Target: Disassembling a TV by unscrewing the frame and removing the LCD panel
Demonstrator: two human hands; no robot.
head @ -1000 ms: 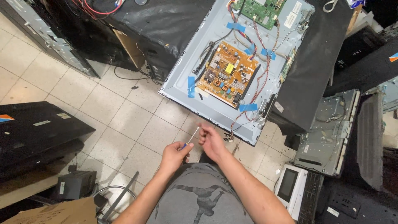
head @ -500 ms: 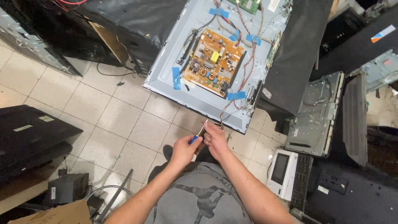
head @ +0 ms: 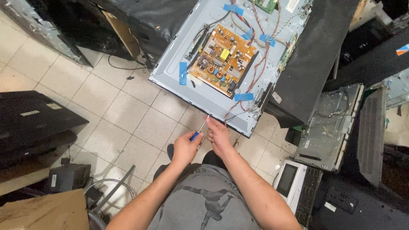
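Note:
My left hand (head: 186, 148) grips the blue handle of a thin screwdriver (head: 200, 129), whose shaft points up toward the near edge of an opened television back panel (head: 211, 99). My right hand (head: 218, 134) rests fingertips on the shaft near its tip, right at that panel edge. An orange-brown circuit board (head: 222, 59) sits in the middle of the grey metal panel, with bundled red and white wires (head: 255, 72) and strips of blue tape (head: 183, 72) around it.
A black flat screen (head: 32, 121) lies at left, a cardboard box (head: 42, 211) at lower left. Stripped metal chassis (head: 332, 123) and a small white device (head: 289, 179) lie right. Dark panels (head: 315, 55) lean behind the television. Tiled floor (head: 128, 115) lies between.
Both hands have moved forward and up with the screwdriver, from in front of my body to the near edge of the panel. The view has shifted closer.

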